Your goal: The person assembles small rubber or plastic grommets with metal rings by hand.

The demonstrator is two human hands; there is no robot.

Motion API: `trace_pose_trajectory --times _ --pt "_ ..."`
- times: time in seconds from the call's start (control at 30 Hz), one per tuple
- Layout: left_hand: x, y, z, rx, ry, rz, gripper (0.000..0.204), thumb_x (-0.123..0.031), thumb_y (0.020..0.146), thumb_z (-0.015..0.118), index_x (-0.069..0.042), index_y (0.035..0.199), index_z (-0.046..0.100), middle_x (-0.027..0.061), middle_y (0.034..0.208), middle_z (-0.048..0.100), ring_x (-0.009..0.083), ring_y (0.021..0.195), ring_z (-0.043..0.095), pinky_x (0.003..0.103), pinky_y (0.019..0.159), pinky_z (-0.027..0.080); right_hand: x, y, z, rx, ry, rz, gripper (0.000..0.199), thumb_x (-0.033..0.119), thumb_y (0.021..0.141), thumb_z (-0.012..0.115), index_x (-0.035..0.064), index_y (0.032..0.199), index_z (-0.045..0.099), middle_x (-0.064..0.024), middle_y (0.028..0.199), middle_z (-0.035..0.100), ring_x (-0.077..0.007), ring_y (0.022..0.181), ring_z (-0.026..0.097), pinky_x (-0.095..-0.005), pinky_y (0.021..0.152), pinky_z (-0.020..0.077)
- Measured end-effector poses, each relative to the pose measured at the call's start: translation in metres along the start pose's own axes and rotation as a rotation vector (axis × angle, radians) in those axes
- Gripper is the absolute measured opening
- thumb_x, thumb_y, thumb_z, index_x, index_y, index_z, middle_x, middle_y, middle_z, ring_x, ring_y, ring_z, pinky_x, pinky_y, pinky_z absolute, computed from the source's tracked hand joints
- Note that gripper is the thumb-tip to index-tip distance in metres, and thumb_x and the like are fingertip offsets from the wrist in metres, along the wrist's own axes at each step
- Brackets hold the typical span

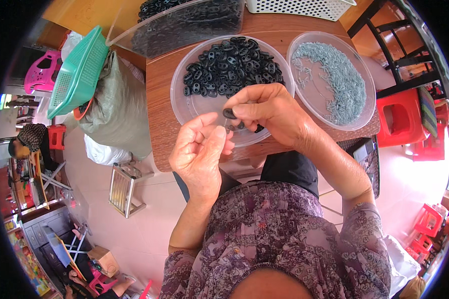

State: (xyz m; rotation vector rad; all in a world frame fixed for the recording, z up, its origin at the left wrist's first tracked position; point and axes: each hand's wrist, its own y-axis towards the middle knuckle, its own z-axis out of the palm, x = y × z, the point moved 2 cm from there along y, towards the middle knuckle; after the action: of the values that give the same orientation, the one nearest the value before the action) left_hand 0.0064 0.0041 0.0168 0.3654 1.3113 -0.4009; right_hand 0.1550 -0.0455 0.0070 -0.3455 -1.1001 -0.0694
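Observation:
Both hands meet over the near rim of a round clear tray [192, 107], which holds a heap of black oval pieces [227, 65] with two holes each. Between thumb and forefinger, my right hand [277, 112] pinches one small black oval piece [229, 113]. My left hand [199, 154] is just beside it, thumb and fingers drawn together; whatever lies between those fingertips is too small to make out. More black bits show under the right fingers. To the right, a second round clear tray [314, 94] holds many small pale blue-grey slender pieces [341, 79].
The trays rest on a brown wooden table [159, 134]. Behind are a clear bin [184, 32] of black pieces and a white perforated basket [304, 7]. Left stand a sack [117, 104], a green basket [77, 72] and a metal-framed stool [124, 189]; right, a red stool [399, 117]. Other people sit far left.

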Motion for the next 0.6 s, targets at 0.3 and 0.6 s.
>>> trace_pose_trajectory --times 0.3,0.6 --pt "0.004 -0.002 0.002 -0.011 0.028 0.021 0.026 0.000 0.080 0.061 0.007 0.104 0.053 0.0078 0.073 0.061 0.0093 0.059 0.057 0.019 0.051 0.047 -0.002 -0.005 0.005 -0.032 -0.083 -0.101 0.016 0.008 0.077 0.062 -0.0021 0.090 0.064 -0.0061 0.076 0.063 -0.0081 0.066 0.055 -0.0196 0.054 0.0384" --pt "0.006 -0.002 0.003 -0.029 0.073 0.035 0.025 0.006 0.078 0.058 0.007 0.102 0.054 0.0049 0.071 0.060 0.0072 0.059 0.055 0.017 0.052 0.044 -0.002 -0.012 0.009 -0.126 -0.327 -0.266 0.014 0.005 0.078 0.061 -0.0020 0.089 0.065 -0.0038 0.078 0.064 -0.0079 0.072 0.057 -0.0215 0.064 0.0459"
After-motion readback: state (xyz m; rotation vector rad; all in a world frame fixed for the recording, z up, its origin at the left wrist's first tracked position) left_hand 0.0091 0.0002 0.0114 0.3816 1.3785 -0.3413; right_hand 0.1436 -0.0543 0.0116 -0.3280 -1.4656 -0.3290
